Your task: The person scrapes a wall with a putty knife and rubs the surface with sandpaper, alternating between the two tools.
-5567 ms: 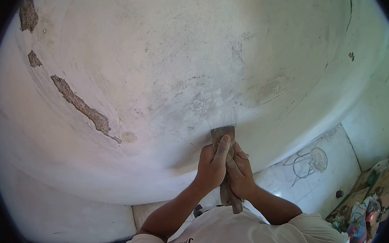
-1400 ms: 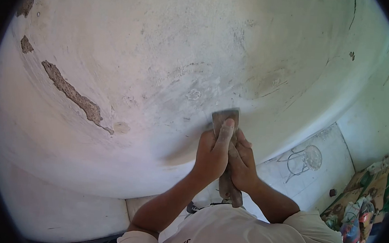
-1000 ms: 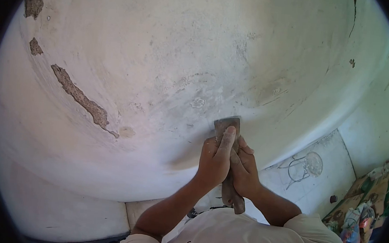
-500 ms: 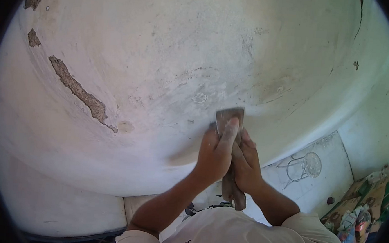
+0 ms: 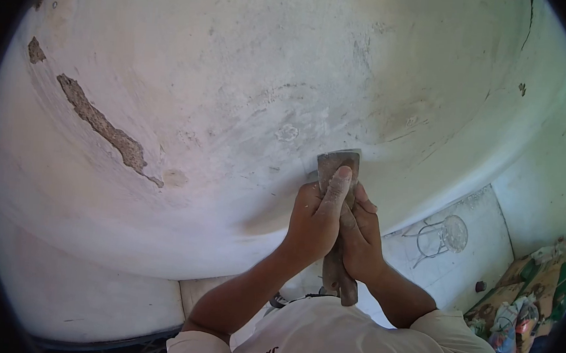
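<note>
Both my hands are raised in front of me against a curved, off-white plastered surface (image 5: 239,55). My left hand (image 5: 314,218) wraps around a flat, worn scraper (image 5: 338,166), its whitened thumb pressed along the blade. From the other side, my right hand (image 5: 361,238) closes around the same grip, fingers beside the left thumb. The blade's wide end lies close against the plaster. Below the hands, two worn handle ends (image 5: 348,292) stick out side by side; their upper parts are hidden by the fingers. Grey smears and a round mark (image 5: 287,133) show near the blade.
A long broken patch (image 5: 106,128) exposes rough brown material at left. A crack (image 5: 528,23) runs at upper right. Far below on the tiled floor stands a round-topped stool (image 5: 454,234). Cardboard and plastic bags (image 5: 515,324) are piled at lower right.
The view has shifted slightly, so the plaster marks sit farther left and higher. My hands and the scraper have moved a little to the right along the surface, with the same grip.
</note>
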`<move>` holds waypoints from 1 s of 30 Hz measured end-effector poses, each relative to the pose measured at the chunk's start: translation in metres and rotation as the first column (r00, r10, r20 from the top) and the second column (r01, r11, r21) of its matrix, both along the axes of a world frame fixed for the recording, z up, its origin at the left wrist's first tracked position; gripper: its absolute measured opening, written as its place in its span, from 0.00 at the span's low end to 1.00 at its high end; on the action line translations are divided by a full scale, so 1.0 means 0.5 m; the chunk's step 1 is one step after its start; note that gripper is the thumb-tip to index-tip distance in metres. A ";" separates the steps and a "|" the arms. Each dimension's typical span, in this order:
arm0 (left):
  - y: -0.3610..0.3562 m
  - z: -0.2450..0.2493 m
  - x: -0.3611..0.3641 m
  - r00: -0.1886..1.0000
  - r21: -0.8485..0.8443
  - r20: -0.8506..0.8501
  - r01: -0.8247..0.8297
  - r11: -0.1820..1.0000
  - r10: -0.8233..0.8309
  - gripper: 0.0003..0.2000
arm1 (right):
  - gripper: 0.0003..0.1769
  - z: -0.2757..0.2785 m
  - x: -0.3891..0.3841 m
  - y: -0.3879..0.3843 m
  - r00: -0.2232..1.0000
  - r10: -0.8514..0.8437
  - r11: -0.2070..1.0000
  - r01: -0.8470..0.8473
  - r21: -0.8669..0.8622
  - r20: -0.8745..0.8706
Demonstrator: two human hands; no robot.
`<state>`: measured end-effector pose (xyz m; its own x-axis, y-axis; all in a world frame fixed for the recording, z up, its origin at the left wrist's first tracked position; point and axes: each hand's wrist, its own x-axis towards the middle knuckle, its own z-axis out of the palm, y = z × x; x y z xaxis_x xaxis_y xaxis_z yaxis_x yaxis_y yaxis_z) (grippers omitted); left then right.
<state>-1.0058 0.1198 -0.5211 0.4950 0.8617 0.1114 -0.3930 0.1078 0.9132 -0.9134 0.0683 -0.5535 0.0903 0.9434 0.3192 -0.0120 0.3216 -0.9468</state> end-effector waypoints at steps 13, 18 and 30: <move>0.008 -0.009 -0.007 0.994 0.108 -0.100 -0.032 0.994 0.043 0.23 | 0.16 0.005 -0.014 0.036 0.970 -0.178 0.949 0.124 0.291 0.168; 0.020 0.053 -0.016 0.997 0.161 0.015 -0.077 0.984 0.076 0.22 | 0.17 0.058 -0.006 0.029 0.996 0.085 0.996 -0.085 0.031 -0.013; -0.011 -0.192 0.023 0.972 -0.030 -0.149 0.181 0.983 -0.184 0.23 | 0.18 -0.192 0.051 -0.051 1.000 0.008 0.974 -0.013 -0.224 -0.022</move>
